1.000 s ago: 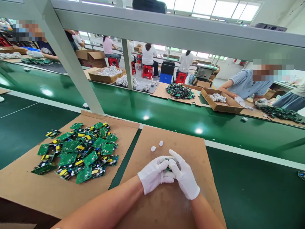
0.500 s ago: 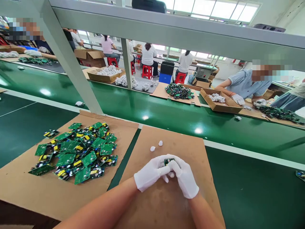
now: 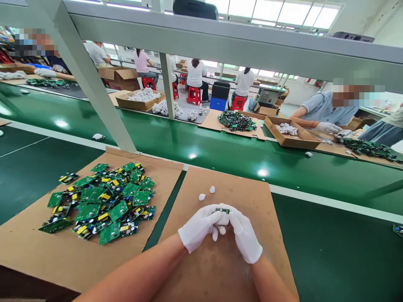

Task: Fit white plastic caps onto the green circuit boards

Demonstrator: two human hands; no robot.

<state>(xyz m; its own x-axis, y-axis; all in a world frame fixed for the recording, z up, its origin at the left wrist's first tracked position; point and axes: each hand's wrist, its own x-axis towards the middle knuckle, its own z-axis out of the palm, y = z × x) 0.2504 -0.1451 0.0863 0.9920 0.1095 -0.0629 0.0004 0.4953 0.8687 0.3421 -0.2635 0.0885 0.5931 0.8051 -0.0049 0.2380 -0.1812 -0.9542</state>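
My left hand [image 3: 200, 224] and my right hand [image 3: 244, 233], both in white gloves, meet over a cardboard sheet [image 3: 217, 268]. Between them they grip a small green circuit board [image 3: 223, 211], most of it hidden by the fingers. A white lump under the board, between the fingertips, is too covered to name. Just beyond the hands, two small white lumps, one of them this white piece [image 3: 202, 196], lie on the cardboard. To the left, a pile of green circuit boards [image 3: 108, 197] with yellow parts is spread on another cardboard sheet [image 3: 28, 243].
A green conveyor belt [image 3: 189, 144] runs across behind the cardboard. A slanted grey post [image 3: 94, 79] and a shelf beam [image 3: 220, 42] stand in front. Across the belt, a co-worker's gloved hand [image 3: 327, 127] works beside a cardboard box [image 3: 292, 140] of white pieces.
My fingers have shifted around the board, which now shows its narrow edge. White pieces on the belt have slid left. The co-worker's hand at right has moved right, away from the box.
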